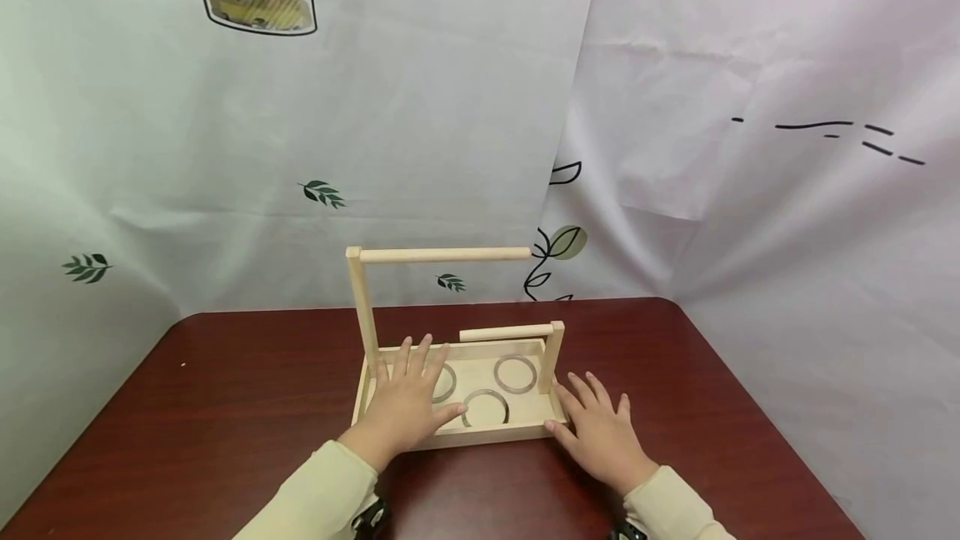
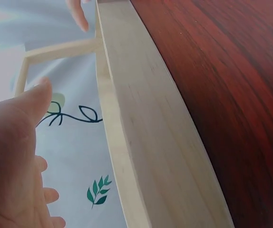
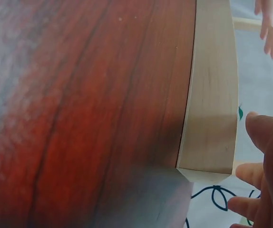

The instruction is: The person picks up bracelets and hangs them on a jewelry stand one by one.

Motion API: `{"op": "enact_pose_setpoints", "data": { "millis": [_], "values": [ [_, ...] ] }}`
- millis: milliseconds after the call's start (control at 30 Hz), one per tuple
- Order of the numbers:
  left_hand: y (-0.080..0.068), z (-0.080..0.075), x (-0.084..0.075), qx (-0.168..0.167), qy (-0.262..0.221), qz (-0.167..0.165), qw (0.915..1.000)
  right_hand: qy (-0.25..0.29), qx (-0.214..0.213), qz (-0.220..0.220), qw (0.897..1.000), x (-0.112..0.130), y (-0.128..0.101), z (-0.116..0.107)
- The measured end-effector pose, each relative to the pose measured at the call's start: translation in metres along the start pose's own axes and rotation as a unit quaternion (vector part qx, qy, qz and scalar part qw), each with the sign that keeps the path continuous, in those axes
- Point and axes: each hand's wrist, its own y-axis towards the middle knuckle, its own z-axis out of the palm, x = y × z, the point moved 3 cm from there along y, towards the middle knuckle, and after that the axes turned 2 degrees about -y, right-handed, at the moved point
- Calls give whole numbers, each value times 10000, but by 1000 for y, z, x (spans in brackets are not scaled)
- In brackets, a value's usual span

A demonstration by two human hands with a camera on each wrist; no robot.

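A pale wooden tray (image 1: 491,437) stands on the table, with a tall post (image 1: 363,307) and long dowel (image 1: 446,255) at its left end. At its right end, a short post (image 1: 552,357) carries a shorter dowel (image 1: 506,332). Three greyish rings lie inside: a right ring (image 1: 496,374), a front ring (image 1: 486,392) and a left ring (image 1: 454,382), partly hidden by my left hand (image 1: 405,402). That hand is spread, palm down, over the tray's left part, holding nothing. My right hand (image 1: 600,436), fingers extended, is at the right end, its thumb by the front corner.
The dark red table (image 1: 247,407) extends on both sides of the tray. White cloth (image 1: 450,107) printed with plants hangs behind the table, and more cloth (image 1: 787,273) rises along its right side. Dark straps (image 1: 371,517) circle both wrists.
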Motion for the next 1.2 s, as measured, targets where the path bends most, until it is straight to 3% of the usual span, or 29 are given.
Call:
{"op": "enact_pose_setpoints", "data": {
  "millis": [233, 433, 667, 1200],
  "values": [
    [12, 3, -12, 262, -211, 97, 9994, -39, 114, 67, 9999, -2, -1, 2],
    [22, 6, -22, 268, -300, 278, 9988, -8, 134, 121, 9998, -5, -2, 4],
    [36, 15, -26, 488, -275, 228, 9982, 93, 198, 226, 9995, -4, -1, 5],
    [63, 37, -42, 860, -500, 406, 9942, 608, 765, 702, 9927, -8, 1, 9]
  ]
}}
